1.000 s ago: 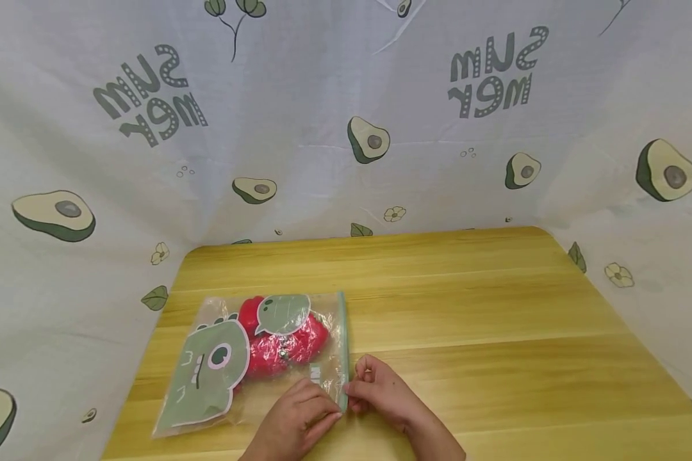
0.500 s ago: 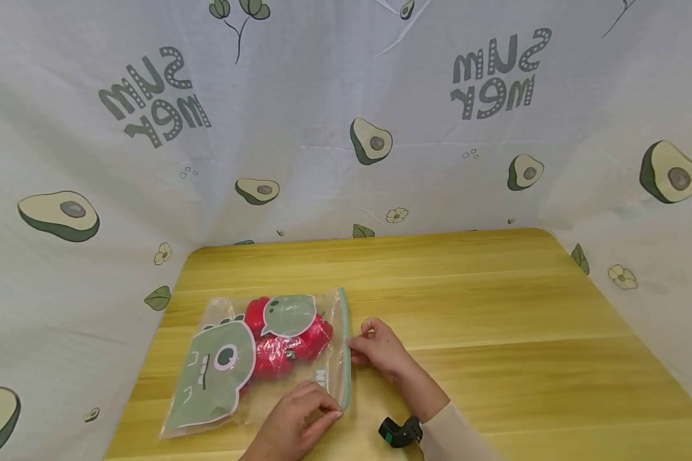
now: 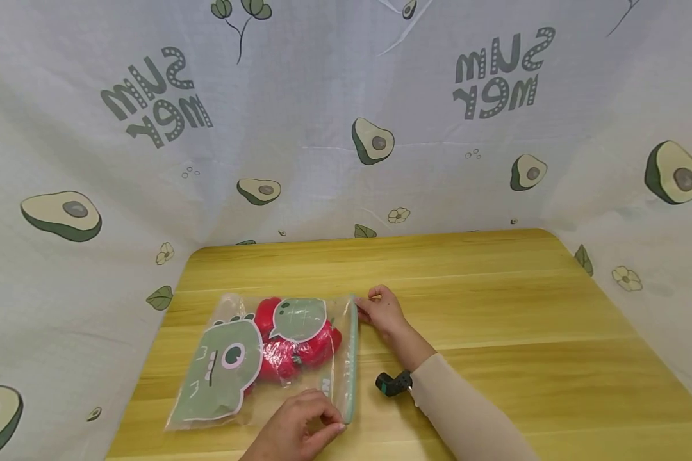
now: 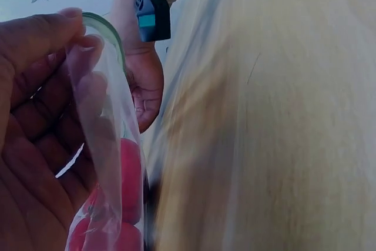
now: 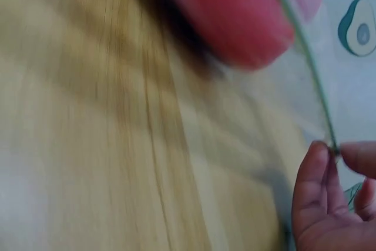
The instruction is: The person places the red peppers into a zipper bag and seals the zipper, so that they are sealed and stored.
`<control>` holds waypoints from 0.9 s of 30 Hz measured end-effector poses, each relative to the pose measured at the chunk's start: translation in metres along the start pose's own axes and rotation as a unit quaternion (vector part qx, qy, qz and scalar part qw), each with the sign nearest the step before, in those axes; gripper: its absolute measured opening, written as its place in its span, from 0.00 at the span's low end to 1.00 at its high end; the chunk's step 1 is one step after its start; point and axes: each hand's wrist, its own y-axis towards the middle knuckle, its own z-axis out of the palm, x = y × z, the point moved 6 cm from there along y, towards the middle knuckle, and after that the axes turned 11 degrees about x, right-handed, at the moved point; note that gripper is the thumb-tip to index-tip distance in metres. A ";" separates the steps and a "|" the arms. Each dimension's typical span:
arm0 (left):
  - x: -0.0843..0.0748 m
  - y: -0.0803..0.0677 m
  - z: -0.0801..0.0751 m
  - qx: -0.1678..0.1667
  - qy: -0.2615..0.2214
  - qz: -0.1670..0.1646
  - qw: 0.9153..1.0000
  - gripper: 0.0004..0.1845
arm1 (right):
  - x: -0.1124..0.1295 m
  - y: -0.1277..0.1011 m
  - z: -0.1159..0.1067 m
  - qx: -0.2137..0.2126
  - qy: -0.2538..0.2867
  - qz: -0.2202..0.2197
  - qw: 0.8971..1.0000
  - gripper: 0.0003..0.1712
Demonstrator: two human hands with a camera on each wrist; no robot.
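Observation:
A clear zip bag [image 3: 219, 378] printed with a green dinosaur lies on the wooden table, its green zip edge to the right. Inside it are several red bell peppers [image 3: 279, 358] with green stems. My left hand [image 3: 302, 422] pinches the near corner of the zip edge between thumb and forefinger, as the left wrist view [image 4: 35, 80] also shows. At the far end of the same edge, my right hand [image 3: 383, 314] pinches the green zip [image 5: 314, 74] between thumb and fingertips. Part of the peppers is hidden behind the bag's print.
The wooden table [image 3: 496, 320] extends to the right of the bag. A white curtain [image 3: 323, 115] with avocado prints hangs behind it and at both sides. A small black device [image 3: 393, 383] is worn at the right wrist.
My right hand has slid along the zip edge from its near end to its far end. The left hand stays at the near corner. The bag has shifted slightly to the right.

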 end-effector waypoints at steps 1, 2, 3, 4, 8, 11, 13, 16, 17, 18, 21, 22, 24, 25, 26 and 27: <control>0.000 0.000 0.001 0.007 -0.003 -0.004 1.000 0.09 | 0.000 0.002 -0.001 -0.002 -0.001 -0.002 1.000 0.13; 0.001 0.001 0.001 0.013 -0.004 -0.007 1.000 0.09 | 0.000 0.003 -0.002 -0.002 -0.002 -0.005 1.000 0.13; 0.000 0.001 0.002 0.017 -0.001 -0.007 1.000 0.09 | -0.001 0.005 -0.002 -0.003 -0.007 -0.005 1.000 0.13; 0.000 0.002 0.002 0.022 0.002 -0.006 1.000 0.09 | -0.001 0.005 -0.003 -0.004 -0.012 -0.005 1.000 0.12; -0.006 0.006 0.003 0.013 0.048 0.019 0.999 0.09 | -0.001 0.002 -0.006 -0.010 -0.062 -0.008 0.998 0.10; -0.008 0.008 -0.001 -0.012 0.081 0.022 0.996 0.13 | 0.004 -0.003 -0.011 -0.008 -0.105 -0.018 0.994 0.10; -0.007 0.008 -0.008 -0.028 0.099 0.001 0.995 0.16 | 0.009 -0.008 -0.016 -0.006 -0.127 -0.024 0.992 0.11; -0.006 0.007 -0.028 -0.068 0.133 -0.018 0.989 0.14 | 0.020 -0.016 -0.029 -0.005 -0.176 -0.035 0.984 0.11; -0.006 0.007 -0.036 -0.085 0.154 -0.020 0.984 0.14 | 0.024 -0.020 -0.034 -0.008 -0.201 -0.038 0.979 0.11; -0.005 0.007 -0.045 -0.101 0.173 -0.025 0.979 0.13 | 0.029 -0.023 -0.040 -0.011 -0.227 -0.042 0.973 0.11; -0.005 0.009 -0.075 -0.145 0.241 -0.036 0.959 0.14 | 0.044 -0.034 -0.058 -0.022 -0.317 -0.053 0.947 0.13; -0.004 0.010 -0.086 -0.154 0.264 -0.042 0.951 0.15 | 0.049 -0.038 -0.064 -0.024 -0.348 -0.058 0.935 0.14; -0.004 0.014 -0.108 -0.159 0.299 -0.061 0.939 0.17 | 0.060 -0.044 -0.076 -0.030 -0.407 -0.069 0.910 0.15; -0.003 0.017 -0.119 -0.159 0.319 -0.071 0.932 0.18 | 0.065 -0.048 -0.082 -0.031 -0.437 -0.075 0.896 0.16; -0.002 0.019 -0.129 -0.156 0.335 -0.081 0.926 0.20 | 0.070 -0.052 -0.087 -0.033 -0.464 -0.083 0.881 0.16; -0.002 0.022 -0.139 -0.154 0.346 -0.088 0.921 0.21 | 0.074 -0.055 -0.092 -0.037 -0.490 -0.091 0.866 0.17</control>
